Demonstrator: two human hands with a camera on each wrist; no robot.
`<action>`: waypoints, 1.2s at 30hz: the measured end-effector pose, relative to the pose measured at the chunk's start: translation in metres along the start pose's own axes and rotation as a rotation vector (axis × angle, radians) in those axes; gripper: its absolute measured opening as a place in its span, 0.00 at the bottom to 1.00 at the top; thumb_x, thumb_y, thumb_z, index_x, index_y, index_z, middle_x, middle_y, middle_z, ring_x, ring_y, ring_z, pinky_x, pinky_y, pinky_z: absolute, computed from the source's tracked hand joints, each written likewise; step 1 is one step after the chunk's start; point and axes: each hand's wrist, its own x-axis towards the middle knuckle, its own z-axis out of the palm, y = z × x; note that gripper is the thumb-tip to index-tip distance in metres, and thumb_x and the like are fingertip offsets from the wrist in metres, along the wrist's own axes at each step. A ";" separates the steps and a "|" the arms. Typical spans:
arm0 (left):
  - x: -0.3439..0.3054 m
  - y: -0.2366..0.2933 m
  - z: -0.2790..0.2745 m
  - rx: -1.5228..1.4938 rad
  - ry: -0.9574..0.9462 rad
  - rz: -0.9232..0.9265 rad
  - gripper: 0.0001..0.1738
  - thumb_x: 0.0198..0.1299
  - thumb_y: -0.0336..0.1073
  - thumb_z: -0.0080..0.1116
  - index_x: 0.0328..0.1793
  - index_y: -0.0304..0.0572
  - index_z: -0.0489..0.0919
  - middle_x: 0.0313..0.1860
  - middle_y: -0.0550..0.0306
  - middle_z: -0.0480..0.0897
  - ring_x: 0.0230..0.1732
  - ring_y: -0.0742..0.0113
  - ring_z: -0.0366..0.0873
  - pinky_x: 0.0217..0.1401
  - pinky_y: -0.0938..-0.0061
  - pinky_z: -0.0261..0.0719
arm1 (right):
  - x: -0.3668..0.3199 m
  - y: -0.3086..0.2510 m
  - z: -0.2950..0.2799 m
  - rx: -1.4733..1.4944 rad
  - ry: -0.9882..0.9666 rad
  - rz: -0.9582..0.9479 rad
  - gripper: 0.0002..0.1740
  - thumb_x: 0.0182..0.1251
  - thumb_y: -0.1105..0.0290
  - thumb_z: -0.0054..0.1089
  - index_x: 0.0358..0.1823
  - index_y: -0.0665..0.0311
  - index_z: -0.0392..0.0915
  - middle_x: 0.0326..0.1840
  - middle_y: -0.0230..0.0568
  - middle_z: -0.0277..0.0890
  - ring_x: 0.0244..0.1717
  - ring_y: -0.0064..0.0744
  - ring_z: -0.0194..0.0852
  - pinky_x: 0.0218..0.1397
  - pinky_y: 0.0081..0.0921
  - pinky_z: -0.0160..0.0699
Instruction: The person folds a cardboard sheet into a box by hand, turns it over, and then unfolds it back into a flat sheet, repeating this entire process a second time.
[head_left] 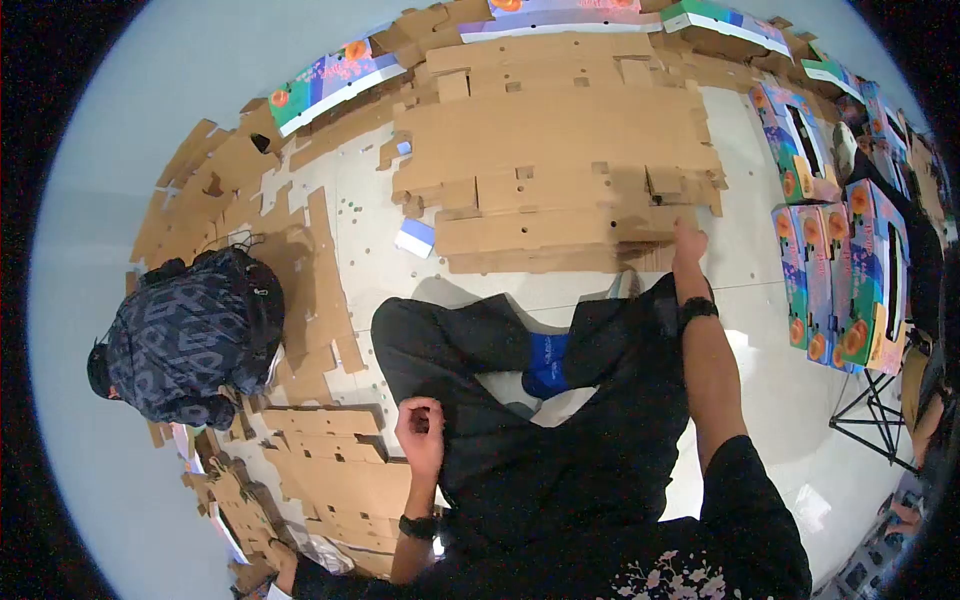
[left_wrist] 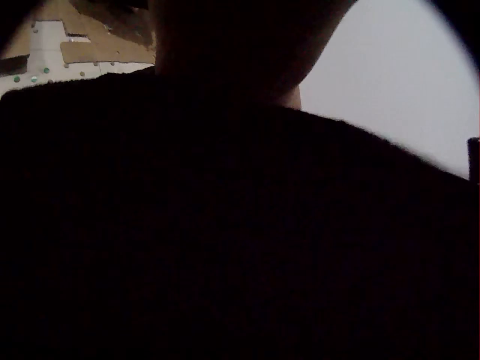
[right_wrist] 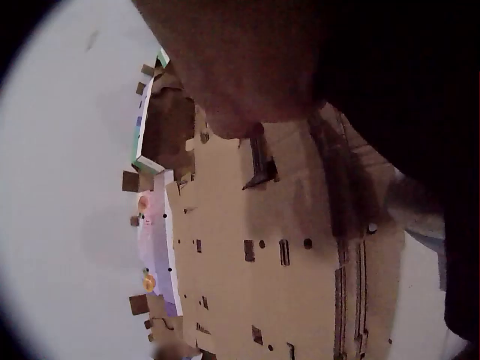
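Observation:
A flat, unfolded cardboard box (head_left: 560, 125) with slots and small holes lies on the floor in front of me, brown side up. My right hand (head_left: 689, 246) is at its near right corner, beside a slotted flap; in the right wrist view the dark hand (right_wrist: 240, 90) overlaps the cardboard (right_wrist: 225, 285). Whether its fingers pinch the edge I cannot tell. Over my left thigh, my left hand (head_left: 421, 436) hangs with fingers loosely curled and nothing in them. The left wrist view is mostly filled by dark cloth (left_wrist: 225, 225).
Printed fruit boxes (head_left: 875, 275) stand at the right, near a black folding stool (head_left: 872, 418). At the left a person in a patterned jacket (head_left: 195, 335) bends over cardboard. More flattened cardboard (head_left: 325, 475) lies at lower left. A small white and blue piece (head_left: 415, 238) lies on the floor.

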 end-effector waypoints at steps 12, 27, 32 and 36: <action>0.001 -0.002 0.002 -0.007 0.012 -0.053 0.05 0.69 0.23 0.62 0.45 0.42 0.79 0.38 0.66 0.79 0.34 0.80 0.72 0.37 0.81 0.71 | -0.035 -0.027 -0.017 -0.278 0.073 -0.094 0.50 0.55 0.40 0.69 0.65 0.78 0.69 0.68 0.78 0.64 0.70 0.74 0.63 0.71 0.62 0.67; 0.004 0.007 0.003 -0.057 0.019 -0.010 0.04 0.68 0.25 0.63 0.43 0.41 0.79 0.38 0.65 0.80 0.35 0.80 0.73 0.40 0.82 0.71 | -0.021 -0.092 -0.084 -0.117 -0.145 -0.536 0.27 0.69 0.53 0.63 0.39 0.78 0.84 0.31 0.54 0.87 0.32 0.41 0.90 0.39 0.35 0.87; -0.001 -0.002 -0.007 -0.015 -0.019 -0.015 0.04 0.68 0.26 0.65 0.43 0.41 0.79 0.37 0.67 0.80 0.34 0.81 0.72 0.39 0.83 0.71 | -0.023 -0.179 -0.168 0.474 -0.516 -0.246 0.15 0.76 0.61 0.55 0.47 0.67 0.82 0.33 0.50 0.86 0.33 0.42 0.88 0.37 0.36 0.87; 0.002 0.004 -0.017 -0.066 -0.094 0.014 0.04 0.68 0.27 0.64 0.44 0.41 0.80 0.37 0.64 0.83 0.35 0.81 0.75 0.39 0.81 0.74 | -0.168 -0.243 -0.266 1.201 -0.831 0.072 0.13 0.79 0.64 0.51 0.51 0.65 0.79 0.35 0.48 0.85 0.35 0.42 0.86 0.37 0.34 0.86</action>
